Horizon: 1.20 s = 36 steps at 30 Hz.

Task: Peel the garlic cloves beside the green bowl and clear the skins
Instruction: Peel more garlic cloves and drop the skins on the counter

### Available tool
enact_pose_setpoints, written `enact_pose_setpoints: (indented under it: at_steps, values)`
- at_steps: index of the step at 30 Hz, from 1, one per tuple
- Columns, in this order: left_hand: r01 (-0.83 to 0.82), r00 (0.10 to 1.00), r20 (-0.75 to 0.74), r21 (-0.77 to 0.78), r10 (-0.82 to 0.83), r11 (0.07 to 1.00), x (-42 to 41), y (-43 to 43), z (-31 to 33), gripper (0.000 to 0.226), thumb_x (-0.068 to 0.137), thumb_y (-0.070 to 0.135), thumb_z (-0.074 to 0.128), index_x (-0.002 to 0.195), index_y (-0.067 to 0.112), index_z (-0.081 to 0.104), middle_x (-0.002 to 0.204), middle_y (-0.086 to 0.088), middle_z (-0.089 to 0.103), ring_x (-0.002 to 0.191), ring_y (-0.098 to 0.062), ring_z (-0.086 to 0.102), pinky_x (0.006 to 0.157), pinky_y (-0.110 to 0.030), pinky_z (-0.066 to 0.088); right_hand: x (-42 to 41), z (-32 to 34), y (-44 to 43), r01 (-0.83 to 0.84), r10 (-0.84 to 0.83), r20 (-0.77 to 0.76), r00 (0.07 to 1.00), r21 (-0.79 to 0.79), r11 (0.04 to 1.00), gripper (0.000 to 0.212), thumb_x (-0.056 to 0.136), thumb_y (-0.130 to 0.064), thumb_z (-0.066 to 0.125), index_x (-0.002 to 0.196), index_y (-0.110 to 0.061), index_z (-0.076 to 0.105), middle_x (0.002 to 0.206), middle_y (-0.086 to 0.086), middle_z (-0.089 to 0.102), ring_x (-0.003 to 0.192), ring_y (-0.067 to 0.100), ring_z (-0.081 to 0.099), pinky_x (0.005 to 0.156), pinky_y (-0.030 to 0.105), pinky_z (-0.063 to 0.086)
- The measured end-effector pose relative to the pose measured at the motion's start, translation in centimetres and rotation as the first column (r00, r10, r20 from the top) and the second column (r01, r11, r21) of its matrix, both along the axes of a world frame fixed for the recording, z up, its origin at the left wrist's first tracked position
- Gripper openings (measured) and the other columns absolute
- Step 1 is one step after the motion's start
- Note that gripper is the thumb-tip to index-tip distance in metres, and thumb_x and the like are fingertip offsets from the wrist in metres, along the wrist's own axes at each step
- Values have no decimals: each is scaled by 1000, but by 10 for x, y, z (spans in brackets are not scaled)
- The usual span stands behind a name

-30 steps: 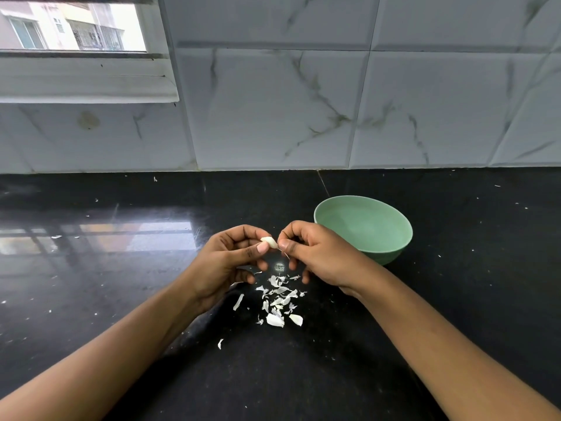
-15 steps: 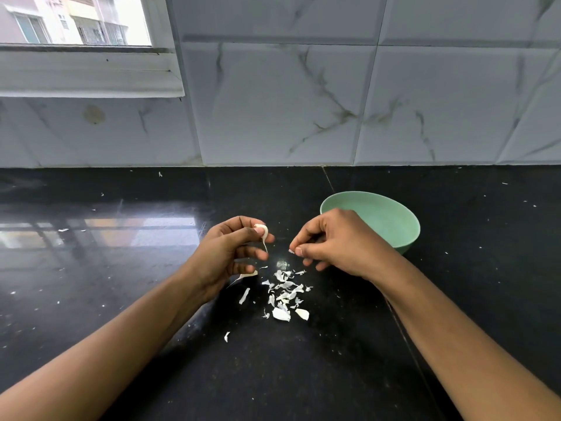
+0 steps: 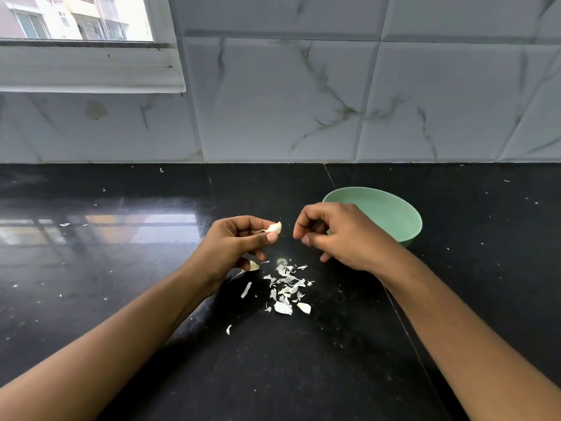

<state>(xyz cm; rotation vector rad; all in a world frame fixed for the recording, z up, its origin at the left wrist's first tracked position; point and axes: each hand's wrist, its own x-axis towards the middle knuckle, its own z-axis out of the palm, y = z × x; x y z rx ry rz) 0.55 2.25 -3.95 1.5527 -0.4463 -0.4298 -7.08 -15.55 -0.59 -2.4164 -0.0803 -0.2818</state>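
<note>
Left hand (image 3: 233,243) fingers pinched round garlic clove (image 3: 275,228); right hand (image 3: 341,237) fingers curled, empty, against green bowl (image 3: 394,214) rim

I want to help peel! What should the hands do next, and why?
Probably move the right hand to the clove and pull off its loose skin strip. The left hand pinches the clove, and the right hand is apart from it.

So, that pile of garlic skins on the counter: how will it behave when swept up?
The garlic skins look thin and curled, so they are probably very light and floppy, likely to scatter rather than slide together. Stray flecks across the counter suggest they drift easily.
</note>
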Motion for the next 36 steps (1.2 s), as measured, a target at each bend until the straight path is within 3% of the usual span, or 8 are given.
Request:
enact_pose_setpoints:
  at_steps: [7, 14, 19, 24, 28, 32, 34, 36]
  values:
    - [22, 992, 123, 80, -32, 997, 0, 0, -4, 15, 71, 14, 77, 84, 10, 69, 58, 3, 64, 46, -7, 54, 41, -19, 37, 3, -3, 4, -7, -5, 102, 995, 110, 994, 17, 87, -13, 65, 99, -24, 69, 87, -5, 69, 78, 17, 68, 63, 33, 59]
    - [6, 977, 214, 86, -24, 996, -1, -1, -6, 25, 64, 22, 78, 83, 8, 70, 60, 0, 66, 50, -11, 58, 47, -24, 45, 5, -11, 10, -8, 6, 98, 995, 18, 1000, 7, 82, -19, 71, 89, -21, 72, 69, -6, 66, 66, 12, 65, 65, 39, 56]
    - [-27, 971, 238, 33, 19, 999, 1, -1, -6, 19, 65, 19, 77, 81, 11, 71, 63, -2, 69, 54, -11, 62, 47, -21, 47, 4, -10, 10, -24, 19, 62, 998, 79, 997, 8, 80, -10, 73, 84, -16, 69, 69, 0, 70, 65, 9, 68, 65, 37, 58]
    - [-33, 956, 292, 63, 13, 997, 1, 0, -7, 20, 64, 25, 78, 81, 14, 73, 72, -10, 72, 60, -15, 65, 49, -25, 50, 5, -9, 8, 18, -21, 100, 995, 32, 999, 3, 81, -25, 73, 81, -23, 71, 64, -6, 66, 61, 14, 67, 62, 38, 57]
    - [-40, 939, 343, 77, 11, 996, 0, -1, -8, 12, 72, 15, 78, 83, 11, 74, 73, -12, 72, 60, -14, 67, 49, -26, 51, 5, -9, 10, 30, -21, 153, 988, -61, 998, 3, 82, -25, 71, 79, -24, 70, 60, -14, 59, 58, 1, 59, 60, 25, 52]
    - [-47, 923, 385, 107, 2, 993, -1, 0, -7, 11, 72, 15, 78, 81, 13, 74, 70, -10, 72, 61, -14, 67, 50, -28, 52, 5, -10, 12, -4, 60, 237, 970, -227, 974, 10, 83, -24, 65, 78, -17, 70, 73, -7, 63, 67, 9, 58, 64, 32, 49]
    - [-42, 920, 392, 117, -8, 992, -3, 0, -8, 12, 68, 23, 78, 78, 19, 73, 68, -7, 72, 62, -15, 68, 53, -32, 53, 6, -10, 12, -15, 103, 264, 959, -316, 949, 23, 81, -34, 55, 75, -17, 69, 71, -5, 62, 63, 14, 57, 57, 35, 48]
    - [-33, 923, 384, 107, -11, 994, -4, -1, -9, 12, 65, 29, 77, 74, 23, 72, 68, -7, 72, 64, -19, 68, 55, -36, 53, 7, -11, 11, 9, 138, 327, 935, -413, 911, 35, 76, -45, 45, 69, -18, 67, 65, -5, 59, 55, 15, 54, 48, 28, 43]
